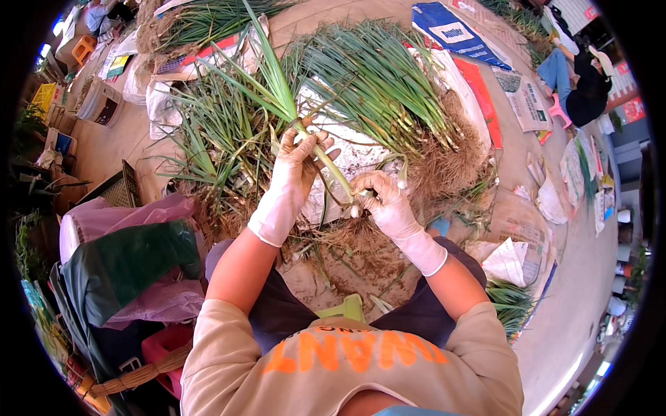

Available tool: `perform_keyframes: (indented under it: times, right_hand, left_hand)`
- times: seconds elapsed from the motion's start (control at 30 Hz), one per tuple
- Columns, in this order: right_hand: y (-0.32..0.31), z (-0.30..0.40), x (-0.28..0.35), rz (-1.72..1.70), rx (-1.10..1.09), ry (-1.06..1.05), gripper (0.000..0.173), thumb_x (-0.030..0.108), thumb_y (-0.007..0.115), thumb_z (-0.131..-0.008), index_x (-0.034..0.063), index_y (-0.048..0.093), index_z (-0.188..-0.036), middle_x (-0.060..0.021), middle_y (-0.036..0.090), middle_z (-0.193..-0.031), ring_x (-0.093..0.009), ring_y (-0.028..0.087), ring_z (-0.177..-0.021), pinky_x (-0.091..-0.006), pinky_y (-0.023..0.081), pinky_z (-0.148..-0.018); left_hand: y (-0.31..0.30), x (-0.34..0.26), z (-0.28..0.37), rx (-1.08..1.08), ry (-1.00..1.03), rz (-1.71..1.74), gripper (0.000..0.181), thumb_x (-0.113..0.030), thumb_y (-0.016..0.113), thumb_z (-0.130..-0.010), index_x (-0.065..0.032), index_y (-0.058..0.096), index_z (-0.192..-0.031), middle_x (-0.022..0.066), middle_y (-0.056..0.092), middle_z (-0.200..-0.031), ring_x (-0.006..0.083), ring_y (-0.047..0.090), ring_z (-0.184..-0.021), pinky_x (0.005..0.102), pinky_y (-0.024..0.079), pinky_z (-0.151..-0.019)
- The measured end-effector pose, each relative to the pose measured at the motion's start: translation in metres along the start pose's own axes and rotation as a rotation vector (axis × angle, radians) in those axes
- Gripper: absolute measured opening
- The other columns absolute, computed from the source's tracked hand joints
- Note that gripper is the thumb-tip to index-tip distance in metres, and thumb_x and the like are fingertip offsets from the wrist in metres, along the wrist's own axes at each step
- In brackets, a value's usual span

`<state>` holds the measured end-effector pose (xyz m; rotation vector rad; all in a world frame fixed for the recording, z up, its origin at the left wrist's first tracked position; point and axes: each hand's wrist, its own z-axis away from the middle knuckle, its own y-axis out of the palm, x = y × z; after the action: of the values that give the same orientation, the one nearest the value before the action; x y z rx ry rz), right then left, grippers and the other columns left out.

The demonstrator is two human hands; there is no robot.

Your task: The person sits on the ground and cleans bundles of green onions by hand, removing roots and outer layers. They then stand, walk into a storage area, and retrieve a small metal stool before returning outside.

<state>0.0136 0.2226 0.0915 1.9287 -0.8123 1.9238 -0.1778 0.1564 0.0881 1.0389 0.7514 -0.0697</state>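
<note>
My left hand [297, 161], in a pale glove soiled at the fingers, is closed around the stem of a long green plant [333, 167] with strap-like leaves. The plant slants from upper left down to its white base and brown roots. At that base my right hand [382, 195], gloved too, has its fingers curled, pinching near the bulb; what exactly lies between the fingertips is hidden. Beyond my hands lies a pile of green-leaved plants [372, 86] with roots to the right. A looser heap of similar plants [223, 132] lies left of my left hand.
Sacking [317, 200] lies under the heaps. A black crate [122, 184], a white bucket [101, 104] and a bundle covered in pink and green sheeting [140, 260] stand on the left. More leafy plants [510, 307] lie at right. Another person [585, 86] sits at upper right.
</note>
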Motion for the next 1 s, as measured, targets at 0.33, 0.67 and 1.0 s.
perform_keyframes:
  times: [0.33,0.67,1.0]
  right_hand:
    - [-0.020,0.006,0.018,-0.166,0.574,0.192,0.012,0.007,0.054,-0.091,0.0012,0.057,-0.101,-0.0024,0.060,-0.091,-0.008,0.056,-0.081,-0.0221,0.046,-0.073]
    - [-0.009,-0.038,-0.015,-0.046,-0.217,0.148,0.035,0.013,0.064,-0.084,0.0086,0.056,-0.118,-0.0032,0.063,-0.078,-0.011,0.055,-0.069,-0.0246,0.046,-0.067]
    - [-0.047,-0.002,0.004,-0.144,0.369,0.185,0.014,0.015,0.059,-0.089,0.0033,0.060,-0.096,-0.0023,0.064,-0.089,-0.009,0.059,-0.081,-0.0229,0.047,-0.074]
  left_hand:
    - [-0.016,-0.023,-0.016,-0.088,0.143,-0.114,0.029,-0.002,0.050,-0.090,-0.0071,0.047,-0.118,0.0111,0.059,-0.089,0.0210,0.061,-0.077,0.0370,0.056,-0.073]
    - [-0.001,0.057,0.036,0.148,-0.112,-0.413,0.036,-0.001,0.053,-0.089,-0.0062,0.044,-0.123,0.0078,0.061,-0.087,0.0196,0.064,-0.076,0.0325,0.056,-0.070]
    - [-0.004,0.008,-0.001,-0.128,0.076,-0.341,0.018,-0.007,0.055,-0.089,-0.0050,0.052,-0.107,0.0113,0.064,-0.080,0.0173,0.063,-0.062,0.0319,0.058,-0.060]
